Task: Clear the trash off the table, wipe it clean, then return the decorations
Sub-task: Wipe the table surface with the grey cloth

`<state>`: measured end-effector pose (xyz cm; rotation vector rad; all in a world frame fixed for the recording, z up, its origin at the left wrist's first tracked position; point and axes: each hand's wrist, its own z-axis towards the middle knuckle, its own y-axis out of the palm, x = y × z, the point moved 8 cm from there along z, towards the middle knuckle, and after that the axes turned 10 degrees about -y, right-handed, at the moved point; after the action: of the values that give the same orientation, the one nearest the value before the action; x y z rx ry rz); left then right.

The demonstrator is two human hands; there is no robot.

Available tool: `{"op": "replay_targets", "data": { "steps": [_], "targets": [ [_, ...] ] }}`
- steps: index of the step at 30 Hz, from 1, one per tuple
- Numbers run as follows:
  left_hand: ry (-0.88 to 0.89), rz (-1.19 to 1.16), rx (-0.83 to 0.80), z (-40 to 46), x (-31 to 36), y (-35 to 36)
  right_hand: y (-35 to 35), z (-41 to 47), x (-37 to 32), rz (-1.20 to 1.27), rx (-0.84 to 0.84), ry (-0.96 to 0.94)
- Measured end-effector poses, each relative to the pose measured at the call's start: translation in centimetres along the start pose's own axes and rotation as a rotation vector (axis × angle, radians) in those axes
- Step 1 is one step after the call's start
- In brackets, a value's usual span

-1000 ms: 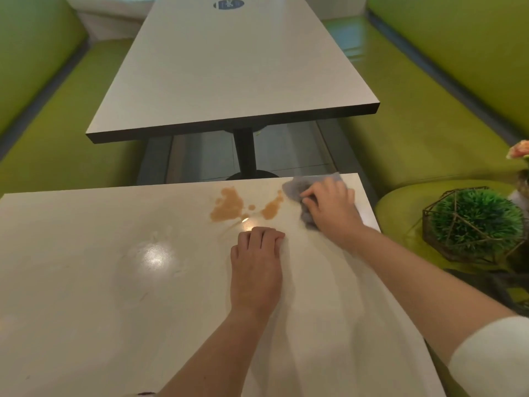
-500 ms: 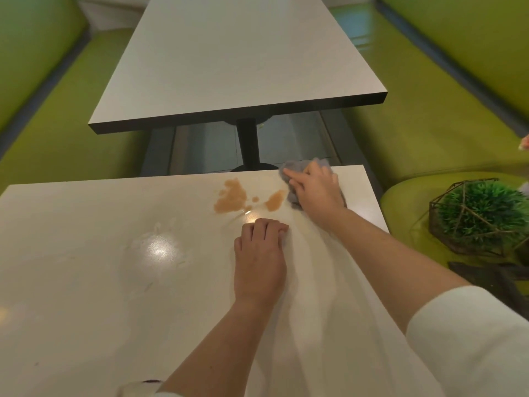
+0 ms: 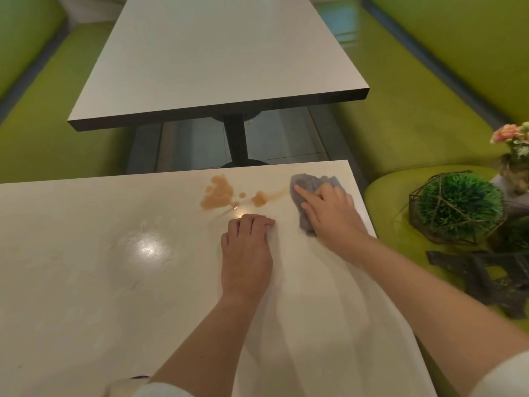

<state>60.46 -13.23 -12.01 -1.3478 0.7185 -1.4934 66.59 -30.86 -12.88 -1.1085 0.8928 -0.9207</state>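
While the wiping is under way, things stand like this:

Trash: none shows on the bench [image 3: 86, 282], so I judge the clearing step done.

Cloth: a grey cloth [image 3: 307, 187] lies bunched near the far right corner of the bench, just right of the spill.

Right hand [image 3: 329, 210]: fingers spread fairly straight and pressed flat on top of the cloth, index finger pointing toward the spill; this is a flat press, not a closed grip.

Left hand [image 3: 247, 253]: resting on the bench near the middle, fingers curled under at the knuckles, gripping nothing.

Spill [image 3: 219, 193]: an orange-brown blotch with a few smaller drops, plus a second patch [image 3: 259, 199] whose thin smear trails toward the cloth. Both patches are unwiped, apart from the cloth.

Bench surface: glossy, with a bright glare spot and faint streaks left of the resting hand; whether these are wipe marks I cannot tell.

Decorations: a green ball plant in a wire frame [image 3: 458, 207], a pink flower posy [image 3: 512, 138] and a dark flat object [image 3: 486, 279] sit off the bench on the green seat [image 3: 400, 124] to the right.

Progress: roughly mid-task by my reckoning.

Left to do: wipe up the spill, then return all the decorations.
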Motion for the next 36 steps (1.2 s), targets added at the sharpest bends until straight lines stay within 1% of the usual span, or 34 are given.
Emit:
{"op": "replay_targets", "data": {
  "steps": [1,3,4,5,6,7,9,11,12,13,14,16,17,18,20,21,22,23,24,25,26,27,28,29,30,31,32,33,34,35,36],
  "targets": [
    [-0.003,-0.004,-0.005,0.1,0.0,0.0,-0.1,0.2,1.9,-0.028,-0.011,0.047],
    [-0.006,-0.007,-0.021,0.0,0.1,0.2,-0.1,1.1,6.2,-0.065,-0.026,0.277],
    [-0.008,-0.003,-0.024,0.0,0.0,0.2,-0.2,1.4,7.1,-0.079,-0.036,0.37],
    [-0.007,0.003,-0.023,0.0,0.1,0.2,-0.4,1.6,6.7,-0.087,-0.04,0.418],
    [-0.004,0.009,-0.021,0.0,0.1,0.1,-0.4,1.8,5.3,-0.089,-0.045,0.406],
    [-0.003,0.01,-0.022,0.0,0.1,0.1,-0.3,1.7,3.4,-0.077,-0.049,0.343],
    [-0.007,0.005,-0.02,0.1,0.1,0.0,0.0,0.5,-0.9,-0.045,-0.031,0.111],
    [-0.004,-0.008,-0.025,0.1,0.2,0.0,-0.1,-0.6,-2.0,0.013,-0.023,-0.012],
    [0.0,-0.012,-0.024,0.1,0.3,0.0,-0.2,-0.3,-1.2,0.024,-0.026,-0.013],
    [0.011,-0.007,-0.012,0.1,0.3,-0.2,-0.1,0.4,0.0,0.022,-0.027,0.045],
    [0.024,0.006,0.005,0.1,0.6,-0.2,0.0,1.2,1.7,0.012,-0.017,0.138],
    [0.051,0.027,0.047,0.1,0.7,-0.5,-0.2,2.4,2.0,0.005,-0.016,0.288],
    [0.062,0.03,0.063,0.1,0.7,-0.5,-0.2,2.9,0.6,0.014,-0.031,0.271],
    [0.076,0.032,0.078,0.0,0.7,-0.6,0.2,2.9,-1.2,0.04,-0.052,0.202],
    [0.11,0.04,0.084,-0.1,0.8,-0.5,0.3,1.8,-4.7,0.109,-0.061,-0.014],
    [0.127,0.038,0.084,-0.2,0.8,-0.5,0.1,1.2,-5.2,0.145,-0.06,-0.082],
    [0.135,0.032,0.077,-0.2,0.8,-0.3,0.0,1.0,-4.8,0.173,-0.055,-0.105],
    [0.131,0.021,0.076,-0.2,0.7,-0.4,-0.1,1.2,-3.9,0.178,-0.05,-0.084],
    [0.114,0.002,0.065,-0.1,0.7,-0.8,0.0,1.9,-2.7,0.169,-0.041,-0.016],
    [0.077,-0.025,0.036,-0.1,0.6,-1.2,0.2,2.6,-1.5,0.146,-0.033,0.083],
    [0.019,-0.068,-0.031,0.1,0.4,-1.5,0.2,3.1,-1.1,0.121,-0.032,0.181],
    [-0.05,-0.115,-0.115,0.3,0.1,-1.5,0.3,3.4,-1.5,0.099,-0.033,0.234],
    [-0.121,-0.192,-0.188,0.5,-0.5,-1.6,0.4,3.6,-2.8,0.086,-0.048,0.229],
    [-0.175,-0.284,-0.259,0.6,-0.9,-1.6,0.7,3.4,-4.6,0.086,-0.065,0.173],
    [-0.203,-0.369,-0.292,0.7,-1.4,-2.1,0.8,2.9,-6.8,0.101,-0.077,0.076],
    [-0.204,-0.431,-0.282,0.9,-1.7,-3.0,0.9,2.2,-8.5,0.127,-0.078,-0.033],
    [-0.182,-0.438,-0.239,1.2,-2.2,-4.0,0.9,1.4,-9.3,0.152,-0.077,-0.114],
    [-0.158,-0.396,-0.175,1.6,-3.0,-4.9,0.8,1.2,-9.2,0.165,-0.07,-0.157],
    [-0.151,-0.33,-0.109,1.9,-3.9,-5.6,0.8,1.5,-8.1,0.156,-0.068,-0.144],
    [-0.144,-0.254,-0.042,2.3,-5.0,-6.3,0.9,2.2,-7.0,0.132,-0.061,-0.083],
    [-0.127,-0.168,0.011,2.6,-5.9,-6.7,1.2,3.0,-5.4,0.104,-0.052,0.021]
  ]
}}
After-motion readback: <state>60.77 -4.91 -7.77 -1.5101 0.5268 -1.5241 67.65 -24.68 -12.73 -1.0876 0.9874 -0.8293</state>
